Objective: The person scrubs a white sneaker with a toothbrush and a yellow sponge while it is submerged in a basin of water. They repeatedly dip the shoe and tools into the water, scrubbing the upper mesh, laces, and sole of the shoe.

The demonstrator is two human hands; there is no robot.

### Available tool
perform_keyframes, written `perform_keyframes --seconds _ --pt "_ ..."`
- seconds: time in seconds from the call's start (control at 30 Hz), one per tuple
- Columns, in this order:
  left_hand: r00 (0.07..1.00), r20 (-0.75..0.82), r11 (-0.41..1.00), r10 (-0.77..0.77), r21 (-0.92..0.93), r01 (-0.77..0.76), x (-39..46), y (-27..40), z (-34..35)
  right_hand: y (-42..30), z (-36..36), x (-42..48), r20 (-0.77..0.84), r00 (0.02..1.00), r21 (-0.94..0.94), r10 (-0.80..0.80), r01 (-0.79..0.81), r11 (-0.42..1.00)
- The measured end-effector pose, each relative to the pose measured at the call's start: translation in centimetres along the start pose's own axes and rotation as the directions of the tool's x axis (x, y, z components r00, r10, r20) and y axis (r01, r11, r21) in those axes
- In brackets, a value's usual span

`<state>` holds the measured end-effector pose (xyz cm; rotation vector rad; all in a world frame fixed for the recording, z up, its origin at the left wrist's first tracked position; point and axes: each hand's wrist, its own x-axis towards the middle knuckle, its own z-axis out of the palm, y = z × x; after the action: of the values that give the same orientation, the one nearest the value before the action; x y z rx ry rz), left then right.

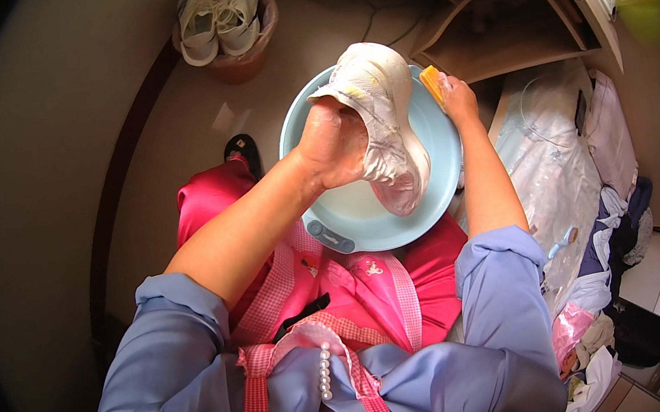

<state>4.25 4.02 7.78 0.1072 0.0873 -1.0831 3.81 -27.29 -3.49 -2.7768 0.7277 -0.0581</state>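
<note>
My left hand is wet, with its fingers inside the opening of a white shoe. The shoe is tilted over a light blue plastic basin, its sole side facing right. Grey streaks and wet patches mark its upper. At the basin's right rim, my right hand grips a yellow-orange bar; whether it is soap or the back of a brush cannot be told. Whitish water lies in the bottom of the basin. The fingers inside the shoe are hidden.
White shoes rest on a lined bin at the upper left. Wooden shelving stands at the upper right. On the right, clear plastic sheeting lies beside piled clothes, with a small blue brush on it.
</note>
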Motion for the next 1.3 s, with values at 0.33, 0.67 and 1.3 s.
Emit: perform_keyframes --seconds 0.33,0.67,1.3 --pt "1.0 -0.022 1.0 -0.002 0.012 0.002 0.0 0.1 0.1 1.3 1.0 1.0 0.079 0.98 0.676 0.185 -0.189 0.712" --pt "0.999 -0.012 0.998 0.032 0.059 -0.031 0.3 0.1 -0.4 2.8 -0.7 -0.6 0.053 0.889 0.822 0.454 -0.297 0.487" --pt "0.968 0.147 0.976 -0.203 -0.047 0.212 -0.5 -0.6 -1.7 -17.1 -8.3 -15.0 -0.154 0.672 0.089 -0.724 0.74 0.667"
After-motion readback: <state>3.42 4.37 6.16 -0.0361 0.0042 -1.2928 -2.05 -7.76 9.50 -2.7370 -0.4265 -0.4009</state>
